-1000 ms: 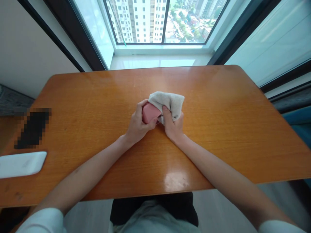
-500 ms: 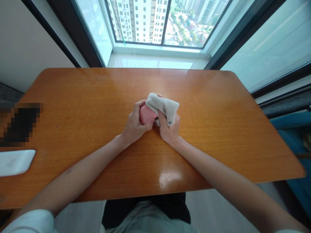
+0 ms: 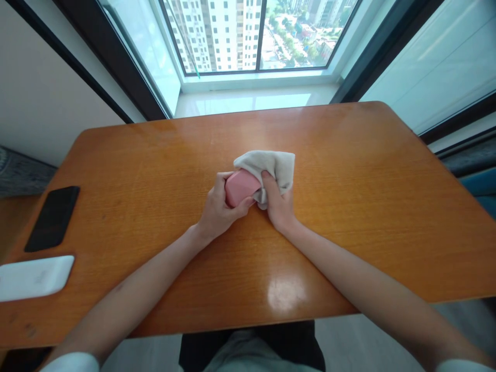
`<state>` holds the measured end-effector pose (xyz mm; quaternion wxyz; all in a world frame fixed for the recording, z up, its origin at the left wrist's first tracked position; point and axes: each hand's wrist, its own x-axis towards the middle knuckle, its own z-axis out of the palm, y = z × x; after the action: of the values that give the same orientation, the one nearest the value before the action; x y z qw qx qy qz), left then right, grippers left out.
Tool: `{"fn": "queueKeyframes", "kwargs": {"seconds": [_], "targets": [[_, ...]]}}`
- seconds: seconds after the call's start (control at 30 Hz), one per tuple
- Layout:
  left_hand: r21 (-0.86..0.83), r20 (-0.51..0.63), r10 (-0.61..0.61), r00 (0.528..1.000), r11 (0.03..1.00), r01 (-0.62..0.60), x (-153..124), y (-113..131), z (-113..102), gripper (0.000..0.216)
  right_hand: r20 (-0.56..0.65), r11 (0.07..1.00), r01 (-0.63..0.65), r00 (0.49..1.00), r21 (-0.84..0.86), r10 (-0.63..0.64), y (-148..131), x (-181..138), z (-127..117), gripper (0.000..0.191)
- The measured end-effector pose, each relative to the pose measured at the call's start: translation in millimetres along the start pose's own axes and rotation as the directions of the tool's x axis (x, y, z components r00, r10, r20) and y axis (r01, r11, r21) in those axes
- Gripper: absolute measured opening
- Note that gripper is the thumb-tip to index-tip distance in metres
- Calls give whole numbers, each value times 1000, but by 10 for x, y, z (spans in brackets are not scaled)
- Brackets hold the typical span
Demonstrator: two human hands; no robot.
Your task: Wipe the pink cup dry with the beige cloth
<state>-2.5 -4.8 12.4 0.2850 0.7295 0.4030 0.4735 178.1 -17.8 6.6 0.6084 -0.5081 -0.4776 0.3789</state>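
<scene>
A small pink object (image 3: 241,187) with rounded, faceted edges sits in my left hand (image 3: 220,209), the thumb along its near side and the fingers round its far left. Its exact kind does not show. My right hand (image 3: 279,204) grips a light grey cloth (image 3: 277,166), thumb on top and the other fingers hidden underneath. The cloth lies against the right and far sides of the pink object and covers part of it. Both hands meet over the middle of the wooden table (image 3: 163,170).
On the table's left side lie a black phone (image 3: 52,219) and, nearer to me, a white flat object (image 3: 36,279) cut off by the frame edge. A window (image 3: 258,36) stands beyond the far edge. A blue item (image 3: 480,185) shows past the right edge.
The cloth has spread out and shifted slightly right with my right hand, baring more of the pink object. The camera view has tilted a little.
</scene>
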Motion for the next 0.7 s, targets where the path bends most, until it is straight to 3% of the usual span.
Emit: {"fn": "queueKeyframes", "kwargs": {"seconds": [0.07,0.13,0.33,0.4,0.6,0.7], "targets": [[4,-4,10,1000,1000,-10,5,9,-1,56,-24,993,-76,997,88,78,-21,18,6,46],[-3,-6,20,1000,1000,-20,3,5,0,55,-24,993,-73,997,96,76,-32,17,3,44],[-31,14,6,1000,1000,-6,-27,-36,-5,57,114,979,205,972,-2,-203,-59,-16,-44,38],[-33,34,4,999,999,-3,-33,-41,-11,58,141,975,221,965,12,-221,-98,-9,-47,41],[-33,32,50,998,998,-49,-37,-58,-23,59,63,991,-92,994,99,86,-205,2,-11,51],[-33,29,49,998,998,-48,-35,-60,-21,58,35,981,-150,989,121,146,-196,-8,9,57]]}}
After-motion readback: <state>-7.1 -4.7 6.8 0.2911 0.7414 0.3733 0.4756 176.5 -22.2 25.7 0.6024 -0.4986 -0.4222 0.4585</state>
